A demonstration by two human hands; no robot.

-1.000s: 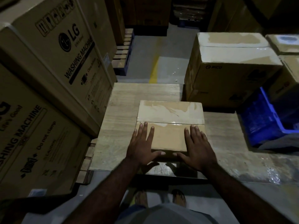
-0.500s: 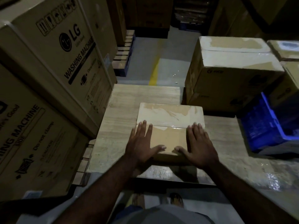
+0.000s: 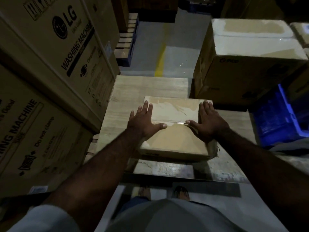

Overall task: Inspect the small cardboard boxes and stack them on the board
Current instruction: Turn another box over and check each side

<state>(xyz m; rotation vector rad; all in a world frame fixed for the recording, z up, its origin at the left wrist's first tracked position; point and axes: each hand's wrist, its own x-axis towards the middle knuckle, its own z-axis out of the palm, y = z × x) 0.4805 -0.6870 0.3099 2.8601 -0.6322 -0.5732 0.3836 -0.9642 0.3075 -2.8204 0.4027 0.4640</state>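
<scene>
Slid both hands forward over the small cardboard box (image 3: 173,141) since a second ago, from its near edge up to the taped seam and past it. Standing with feet (image 3: 145,191) just short of the board's (image 3: 133,87) near edge. Pressing left hand (image 3: 143,121) flat on the lid's left side, fingers (image 3: 146,106) straight and slightly spread, thumb stretched along the seam. Pressing right hand (image 3: 209,123) flat on the right side likewise, fingers spread, thumb pointing inward along the seam, the two thumb tips apart. Box lying on the wooden board, towards its near edge, lid sealed with clear tape. Flanked on the left by tall washing machine cartons (image 3: 58,56), on the right by a blue crate (image 3: 280,118) and, farther back, a large carton (image 3: 242,64). Beyond the board, grey floor with a yellow line (image 3: 160,61) and a pallet (image 3: 127,42).
</scene>
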